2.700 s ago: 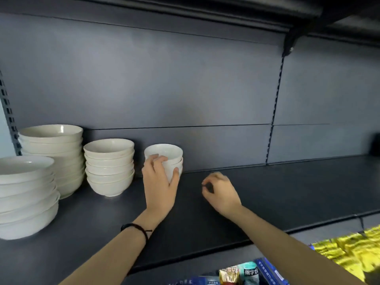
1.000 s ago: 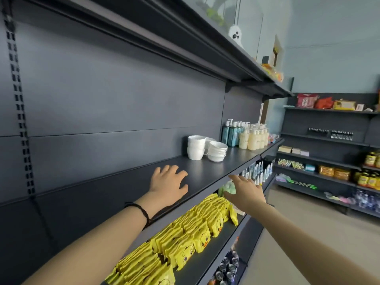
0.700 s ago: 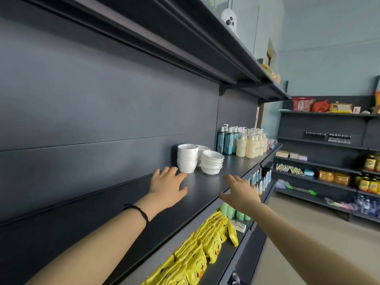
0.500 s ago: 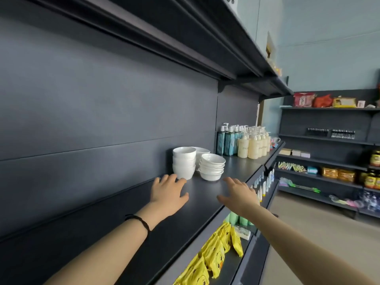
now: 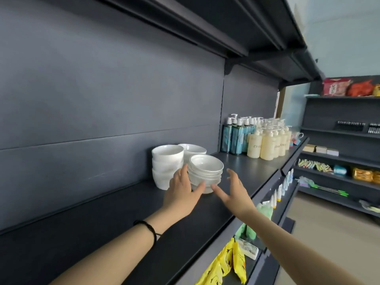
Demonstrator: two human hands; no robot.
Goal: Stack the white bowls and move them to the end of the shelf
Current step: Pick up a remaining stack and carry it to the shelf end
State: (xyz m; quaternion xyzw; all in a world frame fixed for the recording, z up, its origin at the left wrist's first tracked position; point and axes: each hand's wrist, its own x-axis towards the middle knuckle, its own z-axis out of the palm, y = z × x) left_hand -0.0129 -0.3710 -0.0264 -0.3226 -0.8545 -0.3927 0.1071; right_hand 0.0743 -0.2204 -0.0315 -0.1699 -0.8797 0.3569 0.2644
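White bowl stacks (image 5: 205, 173): three on the dark shelf (image 5: 123, 219)
Left hand (image 5: 181, 194): open; touching front stack
Right hand (image 5: 236, 192): open; just beside it

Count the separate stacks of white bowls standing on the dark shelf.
3. A tall stack by the back panel, a wider stack behind it, partly hidden, and a front stack between the left hand and right hand.

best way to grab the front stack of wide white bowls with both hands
Cup the bottom bowl of the front stack low on its curved wall, left hand from the left, right hand from the right. The walls flare upward, so a low grip carries every nested bowl.
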